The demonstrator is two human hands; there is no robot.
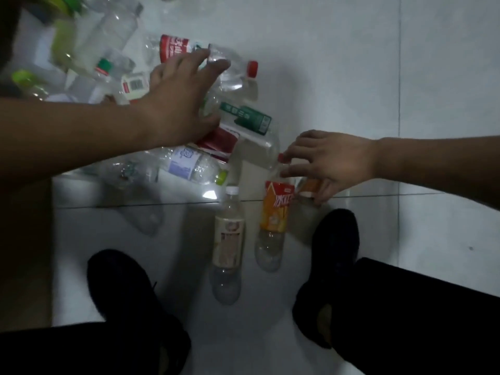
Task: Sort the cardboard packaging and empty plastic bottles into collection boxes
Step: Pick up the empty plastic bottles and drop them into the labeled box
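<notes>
Head view: left hand [178, 104] spread wide over the red-capped clear bottle [235, 74] in the pile, far left of the floor [378, 77]. Right hand [324, 163] has fingers splayed, straddling the orange-label bottle [276, 209] at its neck (probably gathering several at once). Neither hand grips yet. No collection box identifiable.

This is an indoor room, most likely in a home, though the dim, blurred view leaves that unsure. The floor [351, 63] is laid with large, pale, glossy tiles, with a thin grout line [399, 77] running up toward 1 o'clock. Empty plastic bottles [173, 47] lie loose on the tiles from the centre out to 10 o'clock. A person's dark shoes [121, 288] stand on them at 6 o'clock.
</notes>
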